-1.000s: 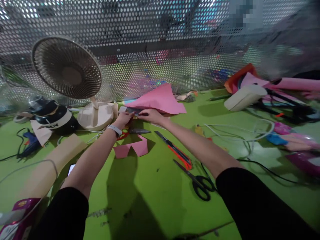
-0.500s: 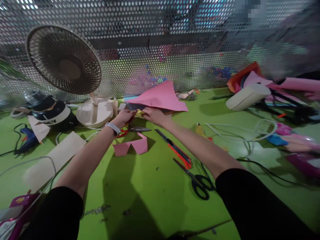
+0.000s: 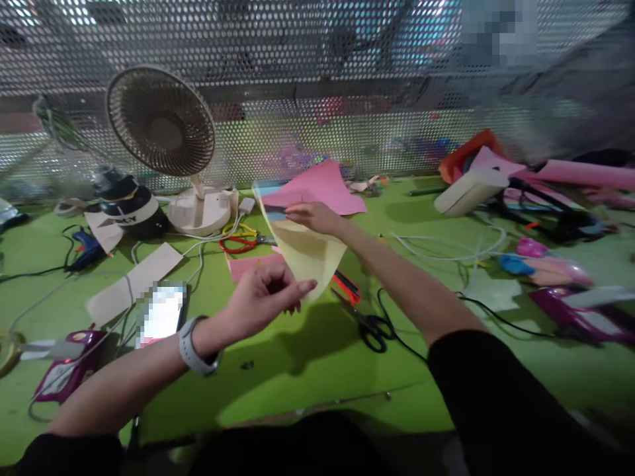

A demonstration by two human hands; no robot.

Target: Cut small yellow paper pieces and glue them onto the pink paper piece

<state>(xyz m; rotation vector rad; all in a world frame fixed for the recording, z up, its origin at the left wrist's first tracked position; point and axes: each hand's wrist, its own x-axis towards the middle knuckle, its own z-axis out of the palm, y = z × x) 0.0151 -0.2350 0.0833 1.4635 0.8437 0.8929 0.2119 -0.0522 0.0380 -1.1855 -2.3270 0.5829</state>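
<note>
My left hand [image 3: 268, 291], with a pale watch on its wrist, pinches the lower corner of a pale yellow sheet [image 3: 317, 254]. The sheet slants from the back pile down towards me. My right hand [image 3: 315, 217] is at the pile, fingers together beside a pink sheet [image 3: 317, 188]; what they grip is hidden. Under the yellow sheet lies a pink paper cutout [image 3: 243, 266], partly covered. Red-and-yellow-handled scissors [image 3: 241, 241] lie behind it. An orange cutter [image 3: 350, 287] and black scissors [image 3: 374, 330] rest to the right, the cutter partly covered.
A fan [image 3: 166, 132] and a dark bottle [image 3: 131, 208] stand at the back left before a perforated metal screen [image 3: 278, 132]. A phone [image 3: 163, 311], a cardboard strip [image 3: 136, 281] and cables lie left. Coloured paper rolls and a purple device [image 3: 580, 314] are on the right.
My left hand has drawn the yellow sheet out of the pile towards me. My right hand stays near the pile, slightly higher. The view has shifted, bringing the phone into sight.
</note>
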